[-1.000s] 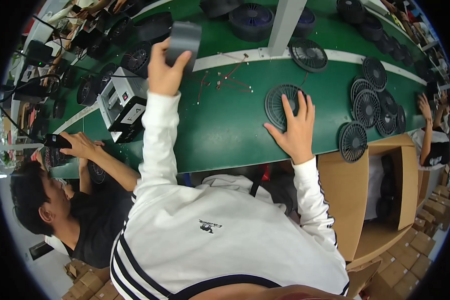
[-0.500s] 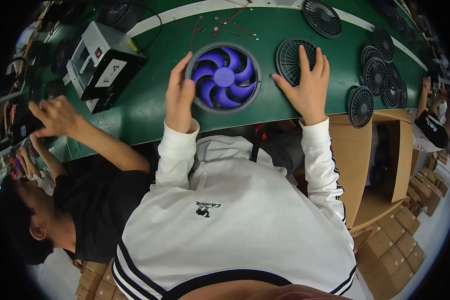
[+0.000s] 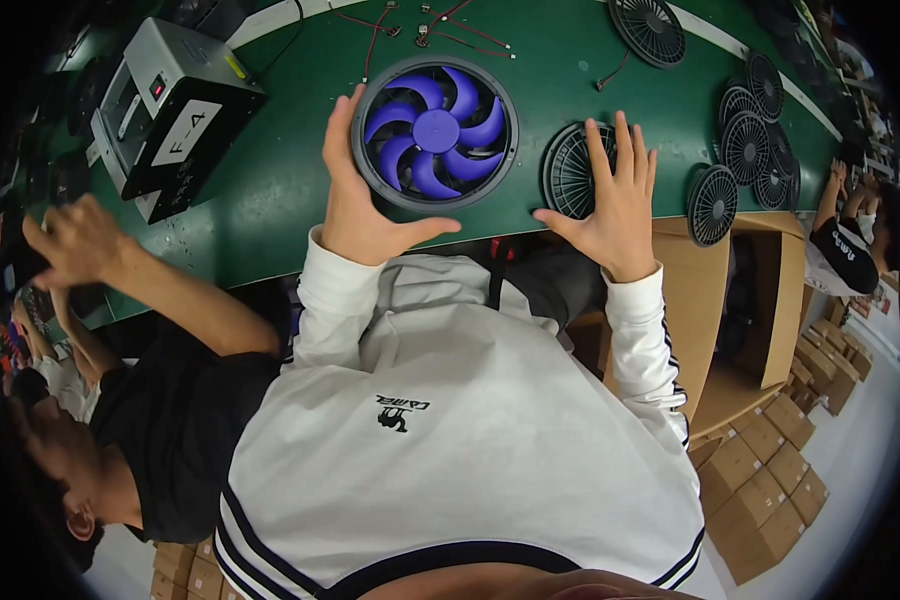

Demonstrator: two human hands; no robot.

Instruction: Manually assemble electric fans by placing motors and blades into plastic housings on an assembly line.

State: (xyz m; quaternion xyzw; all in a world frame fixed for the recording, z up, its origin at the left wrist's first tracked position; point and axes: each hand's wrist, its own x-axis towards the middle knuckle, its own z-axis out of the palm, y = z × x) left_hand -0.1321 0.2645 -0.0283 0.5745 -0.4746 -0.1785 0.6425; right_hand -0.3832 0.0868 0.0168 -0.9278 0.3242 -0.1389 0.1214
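A round fan [image 3: 436,131] with purple blades in a dark grey ring lies on the green workbench. My left hand [image 3: 360,210] is open at its left side, fingers along the ring and thumb stretched out below the near rim. Whether the fingers press on the ring I cannot tell. To the right of the fan, my right hand [image 3: 615,205] is open with fingers spread. It lies over the right part of a round dark grille [image 3: 564,172], hiding that part; the thumb points left near the grille's near edge.
Several dark grilles [image 3: 745,147] are grouped at the right, and another grille [image 3: 647,32] with a short wire lies further back. Red and black wires [image 3: 467,38] lie behind the fan. A grey-black machine [image 3: 175,110] stands at left, near a co-worker's hand [image 3: 80,245]. An open cardboard box [image 3: 675,310] adjoins the bench's near edge.
The right-hand grille has come nearer to the bench edge, with my right hand over it. My left thumb has swung out from the fan's rim, below it. The head view has shifted slightly.
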